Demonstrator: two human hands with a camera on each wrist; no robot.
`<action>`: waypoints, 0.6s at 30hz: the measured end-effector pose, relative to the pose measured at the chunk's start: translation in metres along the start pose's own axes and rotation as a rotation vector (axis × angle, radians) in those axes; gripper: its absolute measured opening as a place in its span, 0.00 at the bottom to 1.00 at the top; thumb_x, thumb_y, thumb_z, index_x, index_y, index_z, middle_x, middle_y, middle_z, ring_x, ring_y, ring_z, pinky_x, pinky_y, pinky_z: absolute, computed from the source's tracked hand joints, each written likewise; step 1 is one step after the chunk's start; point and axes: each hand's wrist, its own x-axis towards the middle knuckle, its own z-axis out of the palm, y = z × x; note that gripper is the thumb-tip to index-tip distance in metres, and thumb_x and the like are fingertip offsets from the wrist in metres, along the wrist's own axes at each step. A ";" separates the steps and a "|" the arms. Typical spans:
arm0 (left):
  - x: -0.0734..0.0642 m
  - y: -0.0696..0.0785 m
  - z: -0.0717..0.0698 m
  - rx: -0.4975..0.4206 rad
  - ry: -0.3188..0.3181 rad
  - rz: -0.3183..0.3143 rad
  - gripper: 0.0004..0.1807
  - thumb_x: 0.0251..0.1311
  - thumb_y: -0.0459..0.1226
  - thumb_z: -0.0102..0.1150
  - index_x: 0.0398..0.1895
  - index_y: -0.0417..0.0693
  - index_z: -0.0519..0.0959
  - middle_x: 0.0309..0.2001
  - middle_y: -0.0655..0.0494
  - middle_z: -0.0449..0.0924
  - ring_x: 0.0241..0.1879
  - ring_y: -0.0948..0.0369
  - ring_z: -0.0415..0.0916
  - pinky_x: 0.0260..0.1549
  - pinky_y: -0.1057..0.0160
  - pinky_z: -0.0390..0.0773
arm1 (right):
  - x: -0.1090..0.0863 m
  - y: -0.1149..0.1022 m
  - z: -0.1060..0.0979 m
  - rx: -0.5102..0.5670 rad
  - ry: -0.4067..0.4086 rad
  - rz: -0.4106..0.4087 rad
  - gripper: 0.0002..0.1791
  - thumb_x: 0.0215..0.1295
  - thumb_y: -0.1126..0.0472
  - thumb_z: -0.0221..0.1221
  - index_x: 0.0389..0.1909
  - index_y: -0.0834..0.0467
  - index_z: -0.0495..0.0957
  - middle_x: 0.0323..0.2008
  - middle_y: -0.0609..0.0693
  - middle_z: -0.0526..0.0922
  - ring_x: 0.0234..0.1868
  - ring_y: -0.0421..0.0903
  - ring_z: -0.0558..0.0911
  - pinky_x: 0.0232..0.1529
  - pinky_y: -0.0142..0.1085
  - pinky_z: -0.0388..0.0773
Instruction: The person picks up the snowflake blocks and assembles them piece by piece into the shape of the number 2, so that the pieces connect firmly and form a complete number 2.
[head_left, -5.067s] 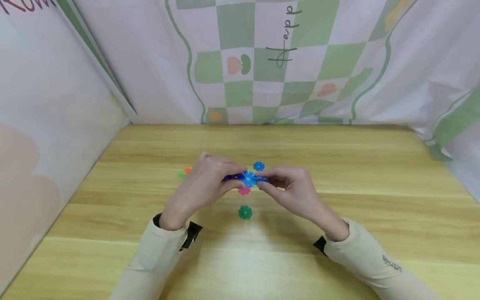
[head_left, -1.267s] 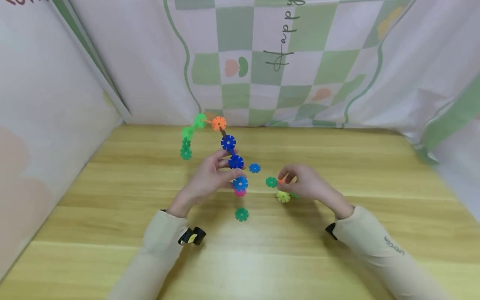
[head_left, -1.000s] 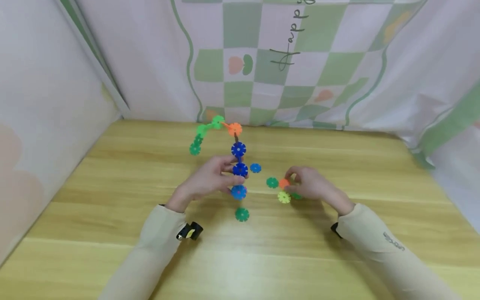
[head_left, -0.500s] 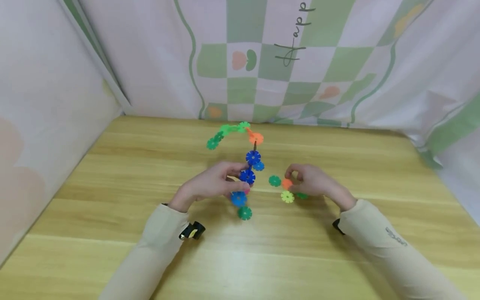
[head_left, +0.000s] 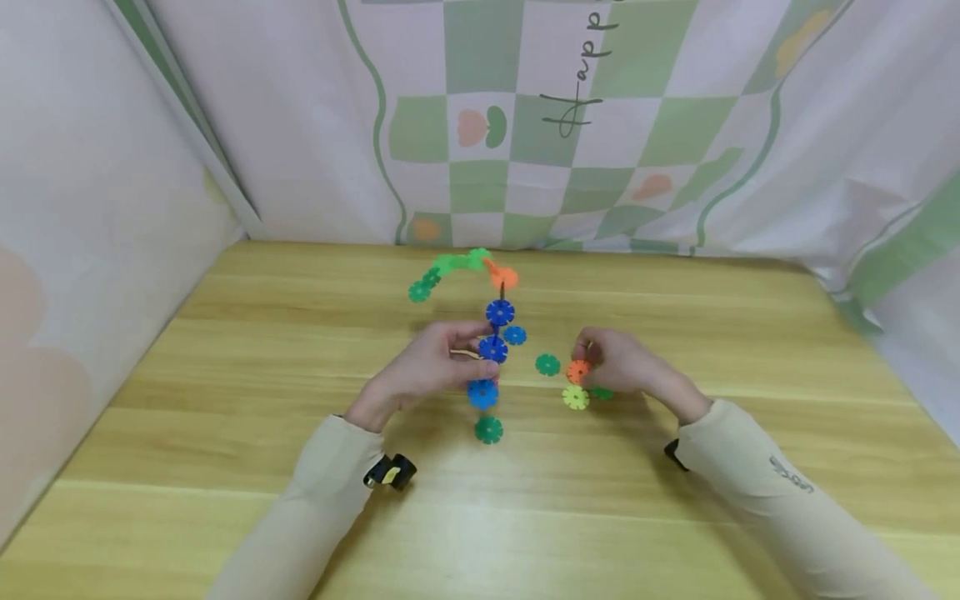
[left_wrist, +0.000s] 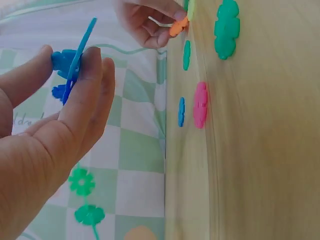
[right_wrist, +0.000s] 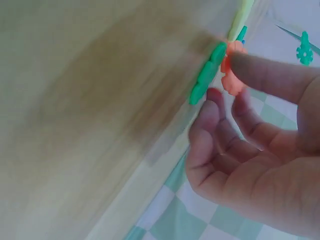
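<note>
My left hand (head_left: 427,362) grips a curved chain of interlocking snowflake discs (head_left: 500,313) above the table, its thumb and fingers on the blue discs. A lighter blue disc (head_left: 482,394) ends the chain nearest me. From there it runs through dark blue, brown and orange to green discs (head_left: 419,291) at the far left. To the right, my right hand (head_left: 626,365) pinches a loose orange disc (head_left: 578,372) between thumb and finger; the right wrist view shows this orange disc (right_wrist: 232,75) tilted up beside a green disc (right_wrist: 207,74).
Loose discs lie on the wooden table (head_left: 450,533): a yellow one (head_left: 576,397), green ones (head_left: 547,365) (head_left: 489,430), and a blue one (head_left: 515,335). A pink disc (left_wrist: 200,105) lies mostly behind the chain in the head view. A patterned curtain (head_left: 480,183) hangs behind.
Earlier both hands were together at the blue discs. My right hand has since moved right and taken hold of the orange disc, which now tilts. The left hand has raised and turned the chain.
</note>
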 end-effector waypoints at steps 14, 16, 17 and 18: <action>-0.001 0.003 -0.002 -0.117 -0.050 0.001 0.33 0.66 0.25 0.52 0.73 0.38 0.55 0.50 0.33 0.71 0.45 0.44 0.79 0.41 0.53 0.82 | -0.028 -0.050 0.017 0.448 0.142 -0.256 0.11 0.64 0.68 0.59 0.47 0.65 0.78 0.34 0.56 0.83 0.33 0.55 0.84 0.34 0.42 0.82; -0.002 0.004 -0.001 -0.104 -0.056 0.012 0.33 0.66 0.26 0.52 0.73 0.39 0.55 0.52 0.32 0.70 0.48 0.41 0.78 0.39 0.52 0.82 | -0.030 -0.057 0.023 0.527 0.152 -0.277 0.09 0.65 0.69 0.59 0.45 0.65 0.78 0.33 0.56 0.82 0.33 0.58 0.83 0.34 0.44 0.82; -0.002 0.005 -0.001 -0.092 -0.057 0.018 0.33 0.66 0.26 0.52 0.73 0.40 0.55 0.52 0.32 0.70 0.47 0.42 0.78 0.38 0.52 0.82 | -0.030 -0.060 0.026 0.556 0.159 -0.293 0.09 0.64 0.70 0.59 0.45 0.65 0.78 0.33 0.57 0.82 0.33 0.58 0.83 0.34 0.45 0.82; -0.002 0.006 -0.001 -0.080 -0.055 0.024 0.33 0.66 0.26 0.52 0.73 0.40 0.55 0.52 0.34 0.71 0.44 0.44 0.80 0.36 0.52 0.82 | -0.030 -0.062 0.029 0.570 0.165 -0.308 0.09 0.64 0.71 0.58 0.44 0.65 0.78 0.32 0.57 0.82 0.33 0.58 0.83 0.35 0.45 0.82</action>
